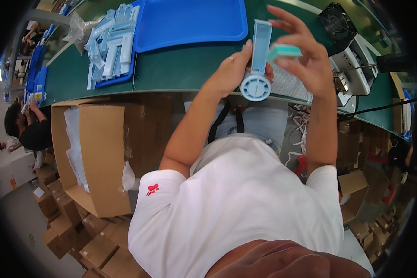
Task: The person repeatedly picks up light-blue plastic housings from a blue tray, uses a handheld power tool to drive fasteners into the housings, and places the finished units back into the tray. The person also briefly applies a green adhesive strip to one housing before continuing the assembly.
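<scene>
My left hand (pixel 232 70) is closed around a light blue plastic housing (pixel 261 46), a long open channel with a round slotted end (pixel 255 88) that points toward me. It is held upright over the front edge of the green table. Just right of it, my right hand (pixel 310 55) has a small teal-and-white block (pixel 285 52) between thumb and fingers, while other fingers stretch up beside the channel's top. Motion blurs the block, so its exact kind is unclear. Part of the left fingers is hidden behind the housing.
A blue tray (pixel 190 45) lies ahead, beside a pile of light blue plastic parts (pixel 120 37). A black fan (pixel 337 21) and a white machine (pixel 354 62) with cables stand right. Below the green table (pixel 171 69) sits an open cardboard box (pixel 102 157). Another person (pixel 34 123) is far left.
</scene>
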The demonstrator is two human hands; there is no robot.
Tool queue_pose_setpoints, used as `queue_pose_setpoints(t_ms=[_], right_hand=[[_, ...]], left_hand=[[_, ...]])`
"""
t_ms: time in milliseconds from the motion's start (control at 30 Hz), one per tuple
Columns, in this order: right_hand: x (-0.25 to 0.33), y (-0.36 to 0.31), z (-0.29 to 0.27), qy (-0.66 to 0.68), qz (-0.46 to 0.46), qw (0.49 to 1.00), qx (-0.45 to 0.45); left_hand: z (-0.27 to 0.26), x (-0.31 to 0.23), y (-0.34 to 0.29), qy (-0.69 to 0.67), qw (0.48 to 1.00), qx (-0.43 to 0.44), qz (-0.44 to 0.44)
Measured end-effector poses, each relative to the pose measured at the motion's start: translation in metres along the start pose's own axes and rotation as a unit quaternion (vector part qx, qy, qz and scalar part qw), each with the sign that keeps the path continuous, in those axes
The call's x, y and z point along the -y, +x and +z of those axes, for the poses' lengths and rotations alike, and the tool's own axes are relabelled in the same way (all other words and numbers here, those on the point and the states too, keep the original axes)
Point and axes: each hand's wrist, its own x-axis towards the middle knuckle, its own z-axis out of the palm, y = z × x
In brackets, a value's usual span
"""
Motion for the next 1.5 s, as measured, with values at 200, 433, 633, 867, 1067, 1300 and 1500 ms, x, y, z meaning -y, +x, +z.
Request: queue_pose_setpoints(t_ms=[200,433,633,867,1067,1300,1500], right_hand=[[-0.021,0.017,-0.003,0.067,0.075,0.995,0.027],[-0.024,0.015,-0.019,0.036,0.033,0.999,0.024],[-0.028,0.001,-0.021,-0.216,0.055,0.920,-0.322],[-0.063,-0.013,0.002,-0.116,0.120,0.909,-0.383],[-0.075,-0.031,0.004,-0.163,0.163,0.932,-0.281],[-0.081,-0.034,0.002,-0.163,0.177,0.953,-0.183],[-0.079,-0.031,0.005,-0.106,0.169,0.968,-0.154]], left_hand=[[-0.011,-0.022,0.001,0.012,1.000,0.016,-0.011],[-0.030,-0.049,0.037,0.186,0.971,0.124,-0.080],[-0.028,-0.072,0.081,0.283,0.956,-0.020,0.076],[0.005,-0.087,0.208,0.150,0.988,-0.002,0.028],[-0.015,-0.122,0.362,0.418,0.893,-0.043,0.160],[-0.076,-0.158,0.572,0.643,0.712,-0.184,0.215],[-0.166,-0.124,0.600,0.737,0.633,-0.201,0.128]])
